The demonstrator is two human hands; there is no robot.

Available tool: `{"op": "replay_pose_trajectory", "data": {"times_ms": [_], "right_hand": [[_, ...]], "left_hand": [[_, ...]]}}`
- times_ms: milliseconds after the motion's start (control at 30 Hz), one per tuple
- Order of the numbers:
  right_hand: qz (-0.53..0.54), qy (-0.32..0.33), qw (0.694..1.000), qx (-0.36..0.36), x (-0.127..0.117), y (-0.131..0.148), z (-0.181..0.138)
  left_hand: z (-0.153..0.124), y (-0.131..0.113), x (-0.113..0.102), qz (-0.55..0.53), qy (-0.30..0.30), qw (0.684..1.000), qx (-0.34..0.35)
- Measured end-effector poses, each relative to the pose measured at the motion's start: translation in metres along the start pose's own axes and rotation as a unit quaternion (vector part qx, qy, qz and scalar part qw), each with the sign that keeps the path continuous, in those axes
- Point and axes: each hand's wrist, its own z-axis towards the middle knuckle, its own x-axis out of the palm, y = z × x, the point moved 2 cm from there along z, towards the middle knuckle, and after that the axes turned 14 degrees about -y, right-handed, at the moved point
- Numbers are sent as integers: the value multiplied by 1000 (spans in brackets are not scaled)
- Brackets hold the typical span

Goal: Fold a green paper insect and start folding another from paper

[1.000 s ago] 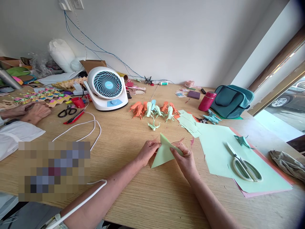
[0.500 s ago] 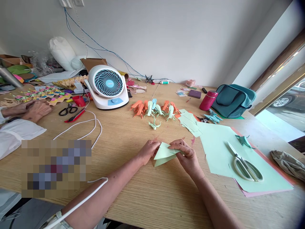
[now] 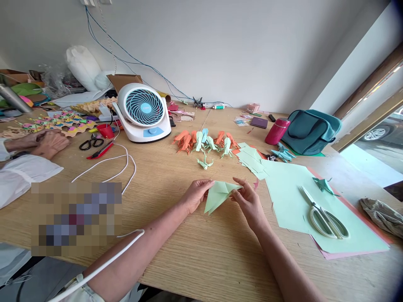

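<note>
A pale green folded sheet of paper [image 3: 217,195] is held above the wooden table, between my two hands. My left hand [image 3: 198,193] pinches its upper left corner between thumb and fingers. At the right edge, my right hand [image 3: 248,201] grips the paper with thumb and fingertips. Creases and loose layers show on the paper, and its lower point hangs down. Just beyond lies a small pale green origami figure [image 3: 205,162]. Behind it stand several folded orange and green paper figures [image 3: 199,141].
Green paper sheets [image 3: 283,184] with scissors [image 3: 324,218] lie to the right. A fan [image 3: 145,111], a red cutter [image 3: 100,151] and black scissors [image 3: 91,142] are left. A red bottle [image 3: 277,131] stands by a teal bag [image 3: 310,132]. Another person's hands [image 3: 50,142] rest far left.
The green paper has turned and its layers lie closer together, with a crease now facing up. My right hand has shifted from over its top to the right edge.
</note>
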Motion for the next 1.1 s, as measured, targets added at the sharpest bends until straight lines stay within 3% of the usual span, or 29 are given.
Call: {"op": "replay_pose_trajectory", "data": {"times_ms": [67, 167, 267, 400, 667, 900, 1100], "right_hand": [[24, -1, 998, 65, 4, -2, -3], [31, 54, 990, 123, 12, -1, -12], [1, 119, 985, 125, 20, 4, -21], [-62, 148, 983, 94, 26, 8, -26], [-122, 78, 986, 81, 32, -1, -26], [-64, 54, 989, 120, 24, 0, -24], [-50, 62, 990, 116, 20, 0, -22]], "left_hand": [[2, -1, -1, -28, -24, 999, 17], [3, -2, -1, -54, -50, 997, 36], [1, -2, -1, -71, -75, 994, 48], [-5, 0, 3, -78, -97, 990, 63], [-16, 3, 12, -72, -109, 987, 93], [-14, 6, 13, 8, -23, 996, 89], [-14, 6, 14, 76, -8, 991, 114]]}}
